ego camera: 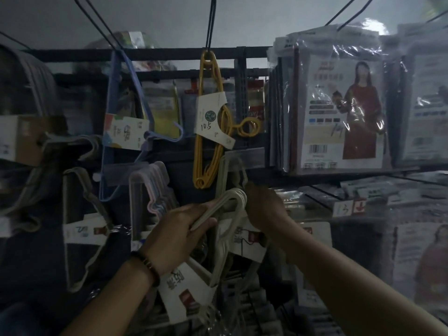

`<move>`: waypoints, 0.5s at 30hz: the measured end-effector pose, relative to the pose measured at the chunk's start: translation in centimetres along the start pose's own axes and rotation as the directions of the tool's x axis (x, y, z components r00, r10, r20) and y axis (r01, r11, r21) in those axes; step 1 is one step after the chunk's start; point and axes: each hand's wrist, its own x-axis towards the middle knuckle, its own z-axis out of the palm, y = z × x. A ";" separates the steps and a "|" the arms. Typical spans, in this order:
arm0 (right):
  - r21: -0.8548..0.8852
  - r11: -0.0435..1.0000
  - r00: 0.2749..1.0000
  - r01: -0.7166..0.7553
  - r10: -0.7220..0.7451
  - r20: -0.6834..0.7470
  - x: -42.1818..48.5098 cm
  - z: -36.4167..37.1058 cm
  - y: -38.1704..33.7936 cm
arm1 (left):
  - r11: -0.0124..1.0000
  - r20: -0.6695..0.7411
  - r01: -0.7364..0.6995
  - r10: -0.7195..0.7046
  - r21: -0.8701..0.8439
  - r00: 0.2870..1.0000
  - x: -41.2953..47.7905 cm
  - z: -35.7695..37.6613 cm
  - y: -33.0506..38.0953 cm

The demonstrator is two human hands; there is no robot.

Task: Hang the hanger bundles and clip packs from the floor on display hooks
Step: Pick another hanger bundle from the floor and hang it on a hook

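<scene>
Your left hand [179, 229] curls tight round the necks of the cream hanger bundle [232, 197]: smooth plastic, rounded hooks, a white card sleeve [184, 287] lower down. The bundle is held up in front of the dark rack [157, 53], just below a yellow hanger bundle [208, 132] hung on a black wire hook [210, 25]. Your right hand [264, 209] meets the cream hook tips; its fingers are hidden behind them, so its grip is not readable. To the left hang thin blue hangers [121, 122]; to the right, glossy film packs [339, 112]. Light is dim, edges are blurred, and the lower stock is indistinct.

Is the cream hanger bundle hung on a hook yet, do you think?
Apparently not: the left hand grips the cream hanger bundle, carrying it.
</scene>
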 end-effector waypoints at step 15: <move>-0.004 0.998 0.986 -0.060 0.060 0.155 1.0 -1.2 -2.9 | 0.961 -0.481 0.275 -0.248 -0.017 0.841 -6.7 -4.6 -0.9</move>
